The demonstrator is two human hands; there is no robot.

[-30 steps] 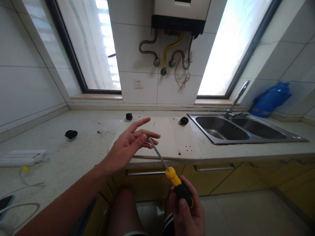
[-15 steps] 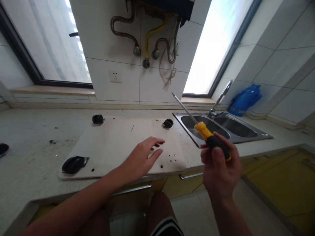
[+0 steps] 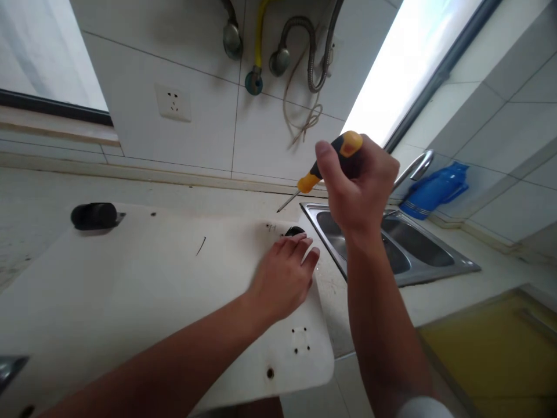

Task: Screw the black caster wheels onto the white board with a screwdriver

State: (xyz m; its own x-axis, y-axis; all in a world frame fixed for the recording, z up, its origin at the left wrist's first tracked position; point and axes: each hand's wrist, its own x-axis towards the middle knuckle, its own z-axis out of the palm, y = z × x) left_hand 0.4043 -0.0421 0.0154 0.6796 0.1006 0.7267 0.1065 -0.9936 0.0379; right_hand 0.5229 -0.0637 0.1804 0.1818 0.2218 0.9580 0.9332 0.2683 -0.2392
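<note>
My right hand [image 3: 360, 188] is closed around the yellow and black handle of a screwdriver [image 3: 308, 183]. Its thin shaft slants down to the left, the tip just above the back right part of a white board [image 3: 165, 296]. At that corner my left hand [image 3: 282, 276] rests with bent fingers over a black caster wheel [image 3: 295, 230], which they partly cover. A second black caster [image 3: 93, 216] sits at the board's back left. Small holes [image 3: 300, 340] dot the front right corner, where no caster is fitted.
The board lies on a pale countertop [image 3: 26, 191]. To the right are a double steel sink [image 3: 418, 244] with a curved tap [image 3: 420, 165] and a blue thermos-like jug [image 3: 435, 188]. Hoses and valves [image 3: 278, 61] hang on the tiled wall beside a socket [image 3: 173, 103].
My view has come closer to the board. My left hand has moved right and back onto the caster. My right hand has raised the screwdriver and turned its tip downward.
</note>
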